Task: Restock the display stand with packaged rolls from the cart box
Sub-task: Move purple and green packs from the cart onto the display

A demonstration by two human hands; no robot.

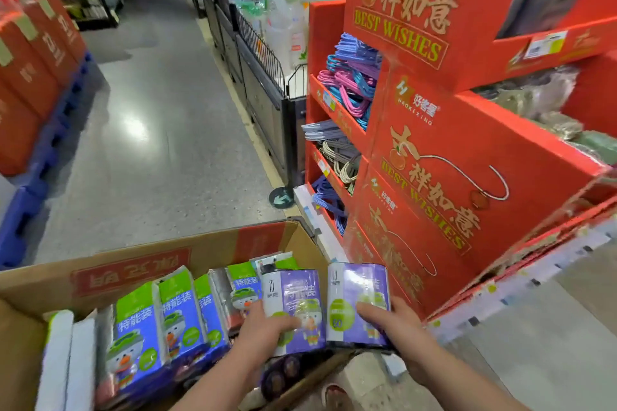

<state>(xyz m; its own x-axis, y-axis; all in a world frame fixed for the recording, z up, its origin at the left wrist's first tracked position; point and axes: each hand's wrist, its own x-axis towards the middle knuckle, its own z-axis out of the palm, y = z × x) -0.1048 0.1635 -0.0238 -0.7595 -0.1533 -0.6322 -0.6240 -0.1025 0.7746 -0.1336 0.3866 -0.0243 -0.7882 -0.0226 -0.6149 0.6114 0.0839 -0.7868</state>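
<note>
Holding one each at box (160,264) right end: our L grip (267,324) clasps left pack (297,294), R grip (397,320) clasps right pack (357,287), labels up, prob. to load stand (434,177) beside faster; more packs (133,327) wait upright.
</note>
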